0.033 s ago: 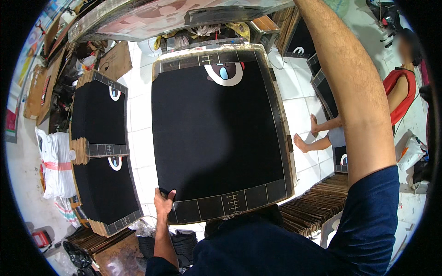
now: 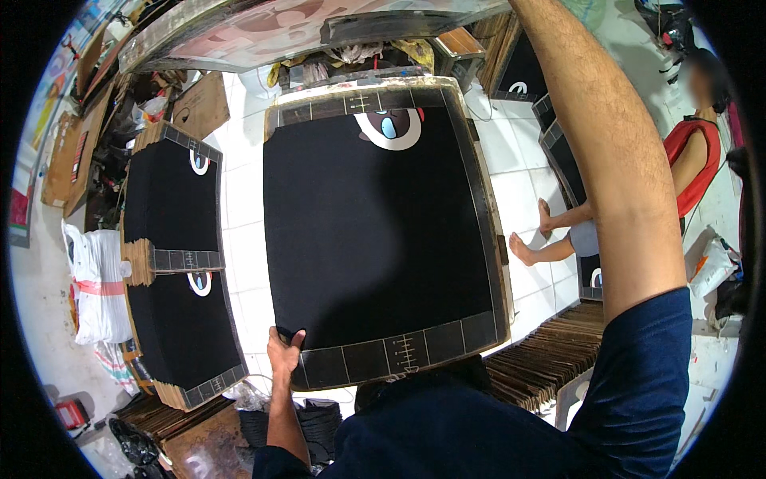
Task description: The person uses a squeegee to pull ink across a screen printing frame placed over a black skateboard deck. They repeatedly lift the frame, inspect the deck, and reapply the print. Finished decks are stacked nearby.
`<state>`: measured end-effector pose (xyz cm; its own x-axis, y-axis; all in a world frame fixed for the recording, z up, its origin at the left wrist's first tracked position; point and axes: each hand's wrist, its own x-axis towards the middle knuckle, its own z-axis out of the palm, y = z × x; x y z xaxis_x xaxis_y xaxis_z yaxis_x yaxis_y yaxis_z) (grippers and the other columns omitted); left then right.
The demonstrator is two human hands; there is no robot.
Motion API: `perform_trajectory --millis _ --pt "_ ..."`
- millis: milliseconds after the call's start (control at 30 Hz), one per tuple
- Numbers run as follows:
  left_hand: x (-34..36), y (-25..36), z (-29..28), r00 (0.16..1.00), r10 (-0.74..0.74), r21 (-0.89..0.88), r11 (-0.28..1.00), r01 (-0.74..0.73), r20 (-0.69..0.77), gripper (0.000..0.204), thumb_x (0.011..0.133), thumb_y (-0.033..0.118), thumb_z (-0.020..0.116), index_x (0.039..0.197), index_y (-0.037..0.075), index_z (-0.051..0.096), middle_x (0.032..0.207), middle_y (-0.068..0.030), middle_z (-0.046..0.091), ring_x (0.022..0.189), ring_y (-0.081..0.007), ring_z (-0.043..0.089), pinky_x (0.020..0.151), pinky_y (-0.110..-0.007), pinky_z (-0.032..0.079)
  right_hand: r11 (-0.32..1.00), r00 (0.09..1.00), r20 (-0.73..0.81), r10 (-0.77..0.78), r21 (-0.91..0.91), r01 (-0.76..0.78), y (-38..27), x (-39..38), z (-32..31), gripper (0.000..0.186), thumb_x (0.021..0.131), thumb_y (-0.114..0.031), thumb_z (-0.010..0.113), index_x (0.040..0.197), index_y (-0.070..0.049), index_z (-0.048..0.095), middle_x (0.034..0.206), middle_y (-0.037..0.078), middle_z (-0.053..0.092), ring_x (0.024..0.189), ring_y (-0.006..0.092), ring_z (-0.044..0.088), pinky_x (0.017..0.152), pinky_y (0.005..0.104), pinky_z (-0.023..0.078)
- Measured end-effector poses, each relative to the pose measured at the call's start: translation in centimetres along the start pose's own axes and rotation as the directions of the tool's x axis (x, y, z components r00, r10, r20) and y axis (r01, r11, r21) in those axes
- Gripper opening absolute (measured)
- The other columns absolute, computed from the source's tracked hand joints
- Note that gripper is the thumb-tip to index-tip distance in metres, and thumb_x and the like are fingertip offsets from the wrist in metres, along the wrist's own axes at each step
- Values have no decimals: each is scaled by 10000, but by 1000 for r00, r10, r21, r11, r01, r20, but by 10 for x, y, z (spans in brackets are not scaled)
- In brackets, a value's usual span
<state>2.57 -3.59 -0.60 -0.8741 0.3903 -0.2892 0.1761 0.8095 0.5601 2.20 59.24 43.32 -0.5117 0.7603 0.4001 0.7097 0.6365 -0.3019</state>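
In front of me lies a large flat board point(image 2: 407, 348) with dark ruled strips at its near and far ends. A black fabric panel point(image 2: 367, 231) covers it, bearing a white, brown and blue printed motif point(image 2: 388, 128) near the far edge. My left hand point(image 2: 284, 350) grips the near left corner, thumb on top; its other fingers are partly hidden. My right arm stretches up and forward, and its hand is beyond the picture's top edge. Above the board's far end is a large framed printing screen point(image 2: 263, 40), tilted, with a pinkish pattern.
To the left, stacked boards point(image 2: 187, 260) carry black panels with similar prints. A white sack point(image 2: 96, 279) stands beyond them. Upright boards point(image 2: 546, 351) line up at the near right. Another person point(image 2: 694, 168) in a red top sits at the right, feet on the tiled floor point(image 2: 519, 191).
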Motion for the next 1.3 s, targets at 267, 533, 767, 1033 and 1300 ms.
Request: perform_trajectory --millis 267,533,767,1033,1300 --pt "3 32 -8 994 -113 78 991 111 14 596 790 360 894 1006 -62 534 739 -170 598 670 -319 584 679 -461 506 1000 999 -37 -17 -22 16 1 23 3 714 896 -605 518 1221 -5 730 1281 265 694 1220 415 665 1044 490 505" --pt "14 39 -10 994 -107 39 994 107 8 583 770 349 909 962 -61 543 741 -155 602 670 -306 573 672 -450 503 1000 998 -62 -29 3 30 -1 30 -1 794 912 -671 490 1246 15 713 1321 276 671 1254 413 646 1060 490 493" --pt "20 39 -10 987 -155 87 985 151 45 597 775 340 904 1019 -70 544 694 -93 553 628 -247 526 633 -423 483 999 995 -90 -40 24 42 -1 38 3 882 890 -751 507 1228 35 722 1299 252 698 1222 394 668 1035 468 508" --pt "24 14 11 978 -208 87 975 206 11 786 785 363 905 1247 -110 479 847 -135 624 790 -277 632 796 -420 537 996 984 -153 -88 -28 85 3 34 2 850 911 -752 455 1041 33 751 1059 227 765 1018 365 727 931 472 541" --pt "42 -7 36 990 -140 173 975 138 2 852 722 482 932 1212 -103 554 1158 -271 618 1087 -379 622 971 -452 512 999 999 -16 -34 -26 34 24 -8 19 612 927 -593 496 1116 -86 782 1146 204 757 1083 367 727 943 496 557"
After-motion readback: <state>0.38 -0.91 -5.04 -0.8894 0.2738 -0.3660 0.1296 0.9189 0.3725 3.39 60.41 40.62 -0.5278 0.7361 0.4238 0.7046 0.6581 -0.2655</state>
